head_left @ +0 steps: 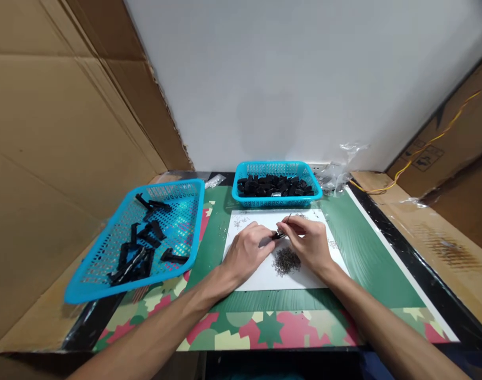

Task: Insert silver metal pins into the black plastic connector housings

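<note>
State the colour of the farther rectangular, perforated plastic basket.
That basket is bright blue, seen best in the head view.

A yellow wire [404, 167] crosses brown cardboard [450, 208] near crumpled clear plastic [336, 177].

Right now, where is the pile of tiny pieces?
In the head view, the pile lies right of centre on the white sheet, between the left hand and right hand.

Pale wall [304, 79] behind; cardboard panel [47, 121] left; cardboard box [454, 145] right
</note>
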Demonstrator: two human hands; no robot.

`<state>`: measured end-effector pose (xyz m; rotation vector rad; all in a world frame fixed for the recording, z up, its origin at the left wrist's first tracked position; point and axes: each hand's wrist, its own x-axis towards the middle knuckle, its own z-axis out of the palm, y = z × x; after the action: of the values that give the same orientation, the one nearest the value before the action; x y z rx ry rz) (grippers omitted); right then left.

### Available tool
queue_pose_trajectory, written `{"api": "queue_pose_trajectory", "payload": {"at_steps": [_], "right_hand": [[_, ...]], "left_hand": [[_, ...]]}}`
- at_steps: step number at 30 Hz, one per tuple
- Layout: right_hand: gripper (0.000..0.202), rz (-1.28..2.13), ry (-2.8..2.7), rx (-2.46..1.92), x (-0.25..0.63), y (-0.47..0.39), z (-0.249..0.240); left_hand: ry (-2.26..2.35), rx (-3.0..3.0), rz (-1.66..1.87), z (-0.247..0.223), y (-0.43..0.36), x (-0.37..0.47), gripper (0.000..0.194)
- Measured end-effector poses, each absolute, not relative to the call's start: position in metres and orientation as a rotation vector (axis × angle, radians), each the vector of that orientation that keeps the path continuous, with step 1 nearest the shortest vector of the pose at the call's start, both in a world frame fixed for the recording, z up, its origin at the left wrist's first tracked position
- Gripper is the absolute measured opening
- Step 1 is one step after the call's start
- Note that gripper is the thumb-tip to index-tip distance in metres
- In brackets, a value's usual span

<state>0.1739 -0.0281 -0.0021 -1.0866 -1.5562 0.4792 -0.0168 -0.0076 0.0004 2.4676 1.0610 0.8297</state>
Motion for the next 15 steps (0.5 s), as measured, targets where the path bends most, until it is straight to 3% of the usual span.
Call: {"api": "queue_pose_trajectory", "payload": {"at_steps": [7,15], "right_hand": [[0.026,0.530,-1.003,-1.066,0.208,-0.014,0.009],[0.030,0.646,-1.153,-1.166,0.237,-0.004,0.004]], "left_hand": [[1.084,2.450,1.094,0.008,-0.009,-0.018,0.015],[1.230,2.266,1.052,0.010,-0.009,-0.012,0.017]]}}
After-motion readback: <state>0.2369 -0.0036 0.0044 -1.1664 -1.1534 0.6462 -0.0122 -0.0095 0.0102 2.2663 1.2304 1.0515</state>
